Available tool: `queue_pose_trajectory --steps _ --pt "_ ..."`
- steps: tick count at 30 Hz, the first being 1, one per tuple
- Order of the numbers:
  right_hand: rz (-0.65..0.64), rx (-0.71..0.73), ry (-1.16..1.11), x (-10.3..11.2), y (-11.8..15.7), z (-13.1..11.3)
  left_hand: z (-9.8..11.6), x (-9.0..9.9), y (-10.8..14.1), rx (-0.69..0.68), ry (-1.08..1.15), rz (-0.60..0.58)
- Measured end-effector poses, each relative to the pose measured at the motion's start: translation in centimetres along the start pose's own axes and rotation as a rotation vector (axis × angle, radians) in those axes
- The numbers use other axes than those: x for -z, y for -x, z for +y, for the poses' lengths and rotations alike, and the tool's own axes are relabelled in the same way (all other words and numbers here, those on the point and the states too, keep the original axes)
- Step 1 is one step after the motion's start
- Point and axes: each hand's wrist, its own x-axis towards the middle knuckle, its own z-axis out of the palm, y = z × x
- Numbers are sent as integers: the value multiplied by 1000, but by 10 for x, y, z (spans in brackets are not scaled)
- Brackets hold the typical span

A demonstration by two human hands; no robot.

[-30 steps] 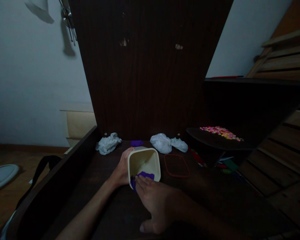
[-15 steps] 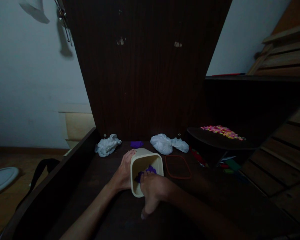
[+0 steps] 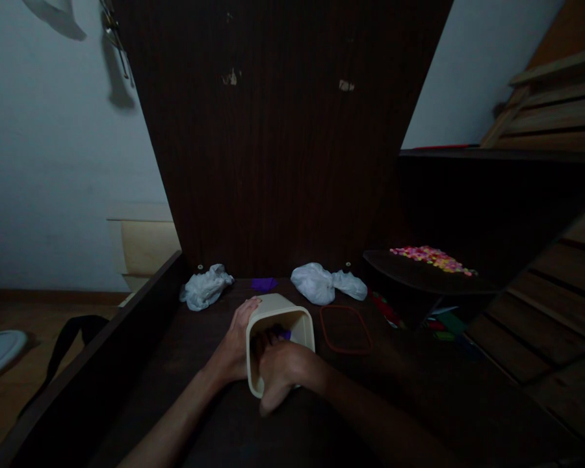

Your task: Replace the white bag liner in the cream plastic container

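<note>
A cream plastic bin (image 3: 273, 301) lies tilted on the dark wooden surface, its open mouth facing me. My left hand (image 3: 237, 344) is closed around the bin's left side. My right hand (image 3: 281, 365) reaches through the mouth, fingers deep inside, thumb outside near the lower rim. Under its fingers a bit of purple cloth (image 3: 286, 335) shows against the inner wall; most of the cloth is hidden. To the bin's right lies a thin reddish-brown rectangular ring (image 3: 323, 326). Behind the bin is a folded purple piece (image 3: 264, 284).
Crumpled white plastic bags (image 3: 206, 286) sit at the back left, with another white bag (image 3: 314, 283) at the back right. Pink and yellow small pieces (image 3: 433, 258) cover a corner shelf (image 3: 394, 268). A raised dark side board (image 3: 121, 331) edges the left.
My right hand has pushed deeper into the bin, and less of the purple cloth shows. The bin's mouth has shifted slightly left and down in view, with my left hand still on its side.
</note>
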Motion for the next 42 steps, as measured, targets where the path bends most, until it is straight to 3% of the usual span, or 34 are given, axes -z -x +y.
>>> queue_pose_trajectory --steps 4,9,12,17,20,30,37,42 --pt "0 110 107 3 11 -6 0 1 0 7 13 0" --pt "240 184 53 -4 28 -8 -2 5 0 58 29 -16" --pt "327 154 40 -4 45 -9 -4 9 -2 34 27 -45" --pt "257 17 143 7 75 -11 1 19 -12 50 34 -57" --pt "308 -11 178 8 83 -8 7 24 -18 96 48 -55" --pt "351 -73 142 -3 73 -7 -7 26 -5 201 7 -82" --pt "583 -263 -75 -14 49 -15 1 15 -5 155 -150 15" --pt "624 -296 -187 -13 30 -26 6 2 -3 154 -73 20"
